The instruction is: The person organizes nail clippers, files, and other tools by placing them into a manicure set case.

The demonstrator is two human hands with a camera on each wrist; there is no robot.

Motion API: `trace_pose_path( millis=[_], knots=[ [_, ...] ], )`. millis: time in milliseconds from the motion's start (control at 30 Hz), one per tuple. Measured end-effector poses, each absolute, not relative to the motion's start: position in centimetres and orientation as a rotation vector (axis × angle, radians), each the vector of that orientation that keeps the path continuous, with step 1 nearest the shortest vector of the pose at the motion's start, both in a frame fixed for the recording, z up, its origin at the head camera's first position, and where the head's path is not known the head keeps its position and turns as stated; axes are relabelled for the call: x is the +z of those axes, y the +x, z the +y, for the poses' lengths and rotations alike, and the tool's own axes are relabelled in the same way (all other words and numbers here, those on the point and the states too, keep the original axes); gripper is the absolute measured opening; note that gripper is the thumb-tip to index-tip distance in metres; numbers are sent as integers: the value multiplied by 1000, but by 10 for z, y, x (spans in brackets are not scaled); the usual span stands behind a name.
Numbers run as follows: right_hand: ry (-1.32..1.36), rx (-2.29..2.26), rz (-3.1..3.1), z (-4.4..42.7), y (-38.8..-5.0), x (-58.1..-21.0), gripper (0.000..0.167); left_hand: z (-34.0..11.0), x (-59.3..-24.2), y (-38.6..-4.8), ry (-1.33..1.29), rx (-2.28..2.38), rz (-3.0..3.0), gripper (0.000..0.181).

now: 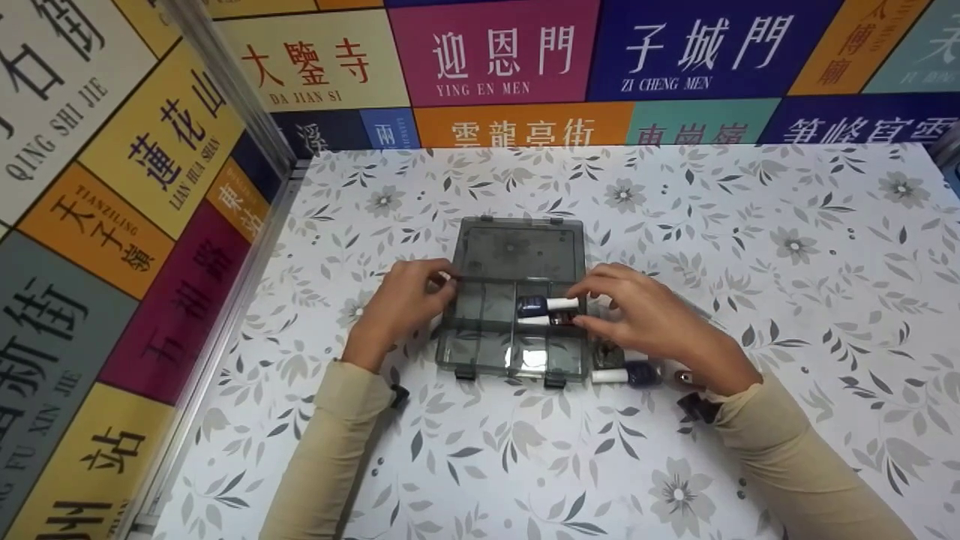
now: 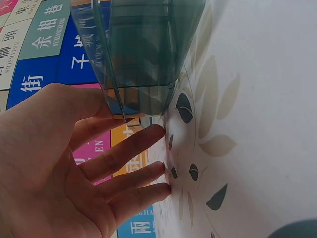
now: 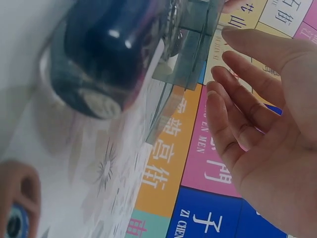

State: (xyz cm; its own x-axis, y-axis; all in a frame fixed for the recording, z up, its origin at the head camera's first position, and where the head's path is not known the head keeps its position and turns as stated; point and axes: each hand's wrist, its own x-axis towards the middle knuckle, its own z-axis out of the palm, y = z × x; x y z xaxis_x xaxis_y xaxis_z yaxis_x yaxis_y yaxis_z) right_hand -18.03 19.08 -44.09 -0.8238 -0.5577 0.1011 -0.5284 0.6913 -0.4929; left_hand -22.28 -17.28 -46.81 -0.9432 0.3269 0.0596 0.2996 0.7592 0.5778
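A smoky clear divided box (image 1: 459, 341) lies with its lid (image 1: 517, 251) folded back. In its right compartments lie a dark blue nail polish bottle (image 1: 533, 306) with a white cap and a dark red one (image 1: 562, 318) partly covered by my fingers. My left hand (image 1: 401, 300) touches the box's left side; in the left wrist view its fingers are spread and fairly straight. Above the box's right edge is my right hand (image 1: 637, 311), fingers loosely bent, nothing between them. Beside the box, below that hand, lies another blue nail polish bottle (image 1: 643, 373), large in the right wrist view.
A dark bottle (image 1: 608, 354) stands against the box's right side, partly under my right hand. A small brown item (image 1: 683, 377) with an eye-like spot lies near my right wrist. Walls with coloured name panels (image 1: 495, 56) border the flower-patterned table (image 1: 480, 457) behind and at left.
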Motion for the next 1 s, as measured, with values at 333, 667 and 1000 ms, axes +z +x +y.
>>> trace_pose_path(
  millis=[333, 667, 1000],
  knots=[
    [-898, -829, 2836, 202, -176, -438, 28, -172, -467, -223, 504, 943, 2898, 22],
    [-851, -770, 2832, 216, -170, -438, 24, -172, -467, -222, 508, 949, 2889, 22],
    [-870, -684, 2858, 227, -162, -443, 24, -172, -466, -221, 507, 950, 2893, 21]
  ],
)
